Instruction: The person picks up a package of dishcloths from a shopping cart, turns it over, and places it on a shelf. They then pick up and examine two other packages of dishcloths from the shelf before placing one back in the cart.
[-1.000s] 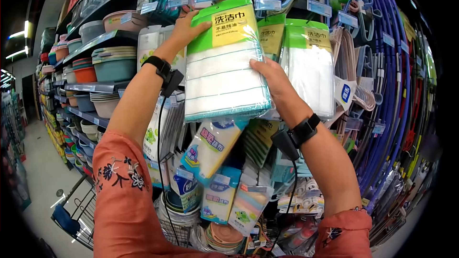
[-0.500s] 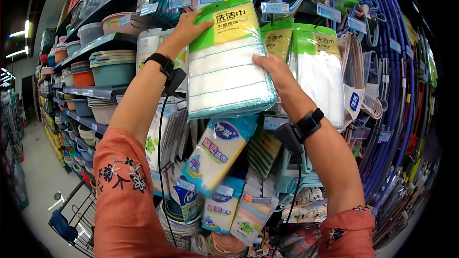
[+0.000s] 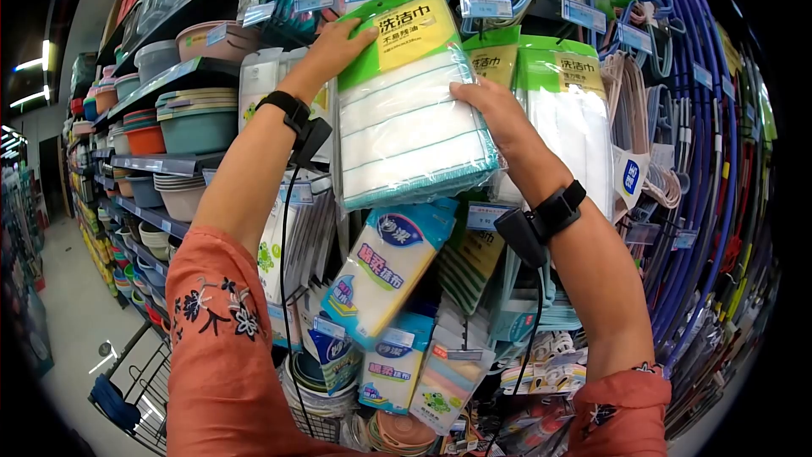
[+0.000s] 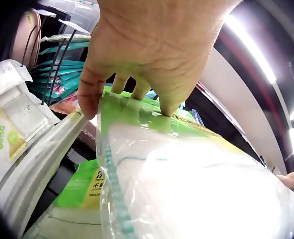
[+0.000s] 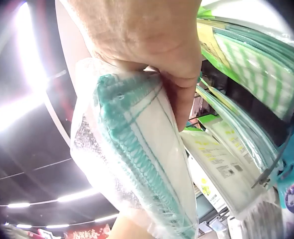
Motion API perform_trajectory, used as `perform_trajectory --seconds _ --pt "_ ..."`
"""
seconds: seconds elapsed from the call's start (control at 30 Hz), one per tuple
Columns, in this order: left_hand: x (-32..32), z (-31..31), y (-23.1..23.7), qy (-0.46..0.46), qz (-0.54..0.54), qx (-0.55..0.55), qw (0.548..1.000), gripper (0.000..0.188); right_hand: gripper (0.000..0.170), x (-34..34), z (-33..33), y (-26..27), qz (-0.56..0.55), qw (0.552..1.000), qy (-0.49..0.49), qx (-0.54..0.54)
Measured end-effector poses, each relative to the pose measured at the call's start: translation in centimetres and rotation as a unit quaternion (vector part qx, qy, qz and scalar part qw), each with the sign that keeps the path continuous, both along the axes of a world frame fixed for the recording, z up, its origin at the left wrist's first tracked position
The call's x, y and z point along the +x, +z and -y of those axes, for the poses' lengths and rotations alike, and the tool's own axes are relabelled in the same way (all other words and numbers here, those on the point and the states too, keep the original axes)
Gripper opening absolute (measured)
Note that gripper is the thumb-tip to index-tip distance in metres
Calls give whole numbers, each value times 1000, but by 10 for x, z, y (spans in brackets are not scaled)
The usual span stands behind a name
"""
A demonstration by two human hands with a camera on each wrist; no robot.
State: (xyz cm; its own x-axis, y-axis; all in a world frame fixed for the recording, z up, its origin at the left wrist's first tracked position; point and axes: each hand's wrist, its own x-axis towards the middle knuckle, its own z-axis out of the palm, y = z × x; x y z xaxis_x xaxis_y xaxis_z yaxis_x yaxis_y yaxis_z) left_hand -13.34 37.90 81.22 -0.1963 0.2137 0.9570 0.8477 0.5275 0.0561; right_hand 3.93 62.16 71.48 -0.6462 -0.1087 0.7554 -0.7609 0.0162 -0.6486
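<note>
A clear-wrapped pack of cleaning cloths (image 3: pixel 410 131) is held up before the rack, its white cloths lined in teal under a green and yellow header. At its upper left edge, my left hand (image 3: pixel 338 46) grips the green header, thumb on the front and fingers behind. My right hand (image 3: pixel 495 114) holds the right edge, thumb on the front, other fingers hidden behind the pack. In the left wrist view, fingers and thumb straddle the header's edge. The right wrist view shows the pack's teal-stitched edge (image 5: pixel 132 144) within my right hand's grasp.
Similar cloth packs (image 3: pixel 567 110) hang just right of the held one. Below hang blue-and-white cloth packs (image 3: pixel 389 262). Stacked basins (image 3: pixel 200 123) fill shelves at left; purple poles (image 3: pixel 694 144) stand at right. A wire cart (image 3: pixel 139 381) is at lower left.
The pack stays in both hands and has shifted slightly right and up in the head view, its lower right corner rising a little. My right forearm has moved slightly right.
</note>
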Motion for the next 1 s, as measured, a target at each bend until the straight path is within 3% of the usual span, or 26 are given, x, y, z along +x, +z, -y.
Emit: perform_trajectory --seconds 0.1,0.2,0.4,0.5,0.6,0.7,0.8,1.0 --pt "-3 -2 7 6 -3 -13 1000 87 35 5 1 2 -7 1000 -8 3" --pt "15 -6 3 -46 32 -20 998 87 33 9 1 3 -10 1000 -13 1" --pt "22 -9 -7 -67 75 58 993 83 34 16 -2 6 2 1000 -29 -1" --pt "17 0 -11 -136 115 117 977 83 36 12 -9 8 0 999 -30 15" --pt "31 2 -26 -350 225 167 894 83 36 12 -8 7 3 999 -43 14" --pt "42 3 -32 -347 211 215 888 81 35 14 -4 7 6 999 -46 2" --pt "7 8 -21 -256 108 196 941 78 34 10 -3 6 7 999 -36 1" --pt "0 11 -23 -78 24 27 996 80 31 -2 -3 5 10 998 -54 1"
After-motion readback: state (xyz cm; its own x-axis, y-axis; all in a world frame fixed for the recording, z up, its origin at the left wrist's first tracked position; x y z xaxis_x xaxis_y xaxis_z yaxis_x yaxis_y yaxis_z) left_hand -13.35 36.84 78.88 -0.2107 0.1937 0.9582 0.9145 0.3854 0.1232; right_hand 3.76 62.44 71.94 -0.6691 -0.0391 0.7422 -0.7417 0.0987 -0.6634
